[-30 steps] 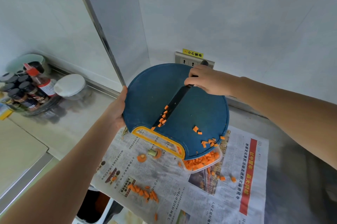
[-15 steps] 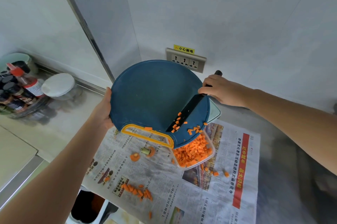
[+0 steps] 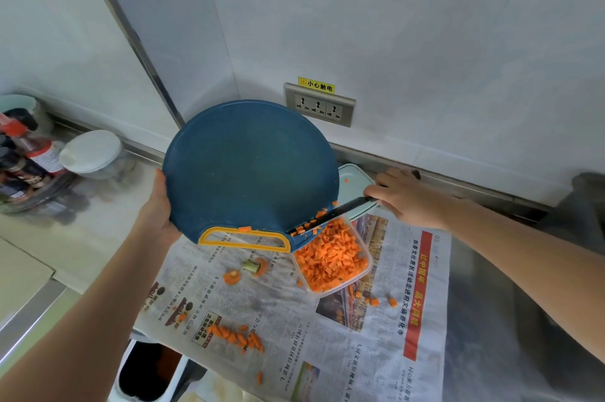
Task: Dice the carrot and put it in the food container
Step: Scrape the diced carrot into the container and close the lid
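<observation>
My left hand (image 3: 159, 209) grips the left rim of a round blue cutting board (image 3: 248, 169) with a yellow handle, tilted over a clear food container (image 3: 364, 273). The container is nearly full of diced carrot (image 3: 330, 257) and stands on a newspaper (image 3: 386, 329). My right hand (image 3: 404, 197) holds a black knife (image 3: 334, 213) whose blade lies on the board's lower right edge, with a few dice clinging to it. Loose carrot bits (image 3: 237, 337) and carrot ends (image 3: 244, 271) lie on the paper.
The container's pale lid (image 3: 355, 187) lies behind the board by the wall. A wall socket (image 3: 319, 104) sits above. Sauce bottles (image 3: 29, 156) and a lidded jar (image 3: 91, 152) stand at the left. A bin (image 3: 147, 372) opens below the counter's front edge.
The knife swept down and right across the board, pushing the dice off its lower edge into the container. The container now shows fuller and the board's face is almost bare.
</observation>
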Demonstrator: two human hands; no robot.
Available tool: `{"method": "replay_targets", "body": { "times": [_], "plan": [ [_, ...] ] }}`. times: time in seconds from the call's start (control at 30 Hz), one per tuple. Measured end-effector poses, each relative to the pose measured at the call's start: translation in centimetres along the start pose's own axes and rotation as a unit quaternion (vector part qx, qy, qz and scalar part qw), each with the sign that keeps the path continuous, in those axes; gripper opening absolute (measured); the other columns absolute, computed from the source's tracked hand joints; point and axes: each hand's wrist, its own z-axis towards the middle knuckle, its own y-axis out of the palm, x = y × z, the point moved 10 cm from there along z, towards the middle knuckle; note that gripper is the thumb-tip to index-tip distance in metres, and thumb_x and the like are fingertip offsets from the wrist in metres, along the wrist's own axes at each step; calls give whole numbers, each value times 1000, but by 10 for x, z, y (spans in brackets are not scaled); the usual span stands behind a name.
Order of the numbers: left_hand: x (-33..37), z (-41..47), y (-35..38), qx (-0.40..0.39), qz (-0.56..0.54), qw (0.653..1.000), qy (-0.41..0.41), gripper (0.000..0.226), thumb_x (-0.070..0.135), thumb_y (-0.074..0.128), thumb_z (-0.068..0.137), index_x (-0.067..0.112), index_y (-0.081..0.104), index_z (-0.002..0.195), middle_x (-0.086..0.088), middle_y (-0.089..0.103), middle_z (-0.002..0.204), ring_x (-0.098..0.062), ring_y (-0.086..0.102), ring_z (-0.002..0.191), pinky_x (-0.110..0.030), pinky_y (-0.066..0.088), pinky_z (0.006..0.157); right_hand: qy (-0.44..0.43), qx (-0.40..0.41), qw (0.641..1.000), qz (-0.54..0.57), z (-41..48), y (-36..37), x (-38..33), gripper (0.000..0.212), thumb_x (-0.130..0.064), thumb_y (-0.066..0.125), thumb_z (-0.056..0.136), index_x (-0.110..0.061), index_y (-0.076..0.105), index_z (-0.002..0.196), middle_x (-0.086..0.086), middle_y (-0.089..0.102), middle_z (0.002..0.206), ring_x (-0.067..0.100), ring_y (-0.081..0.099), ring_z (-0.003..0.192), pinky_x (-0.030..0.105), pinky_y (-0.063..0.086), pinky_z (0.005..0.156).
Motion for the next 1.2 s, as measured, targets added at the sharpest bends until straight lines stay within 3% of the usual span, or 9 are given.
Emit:
{"method": "replay_targets", "body": {
  "times": [0.1,0.2,0.3,0.4,0.5,0.7,0.9,1.03,1.2],
  "plan": [
    [9,-6,1,-8,2,1000,24,52,62,19,96,32,57,119,7,64,116,-16,61,102,-42,50,85,25,-28,999,-9,-9,10,0,33,-20,41,102,-27,43,134,-5,48,115,11,33,103,30,28,102],
    [16,-13,1,-12,-3,999,34,52,62,21,96,32,56,119,9,64,115,-13,62,100,-37,52,78,41,-42,998,-12,-17,13,1,31,-22,39,102,-28,44,132,-7,48,115,12,36,106,29,26,103],
    [21,-17,0,-21,-13,999,39,57,64,23,94,30,55,126,7,64,119,-14,62,104,-38,53,79,71,10,997,25,-18,-2,9,29,-22,40,102,-24,49,130,-4,51,116,15,40,112,31,26,103],
    [22,-20,-1,-29,-19,998,49,59,65,24,93,29,54,130,6,64,123,-16,62,108,-42,51,85,107,81,989,68,-11,-21,22,27,-21,41,101,-17,52,126,1,54,111,13,37,98,29,26,89],
    [23,-26,1,-25,-29,998,56,56,65,25,93,30,57,124,7,65,121,-16,62,106,-43,50,89,128,83,985,75,-8,-25,29,27,-23,39,102,-14,52,124,4,54,105,14,35,91,30,24,82],
    [25,-33,3,-10,-55,996,63,55,64,25,95,29,58,122,7,68,116,-16,64,104,-41,52,84,105,15,993,44,-14,-3,18,27,-24,37,103,-22,49,127,-1,53,116,19,44,113,34,30,100],
    [30,-30,2,4,-69,994,80,50,63,28,95,29,61,112,10,70,109,-11,65,100,-39,53,82,86,-31,996,6,-33,5,9,29,-25,35,104,-27,46,130,-6,49,114,14,39,108,31,24,102],
    [32,-31,5,9,-70,994,86,49,63,28,95,30,61,110,14,73,97,-7,68,92,-35,54,75,98,27,994,36,-34,-12,15,28,-22,39,102,-22,50,128,-3,51,114,15,40,109,30,25,100],
    [36,-35,10,-12,-68,993,94,55,63,24,95,30,67,107,14,72,100,-8,68,93,-37,55,79,131,119,983,47,-24,-43,30,25,-19,42,101,-12,54,122,2,50,101,14,32,92,32,27,85]
  ]
}}
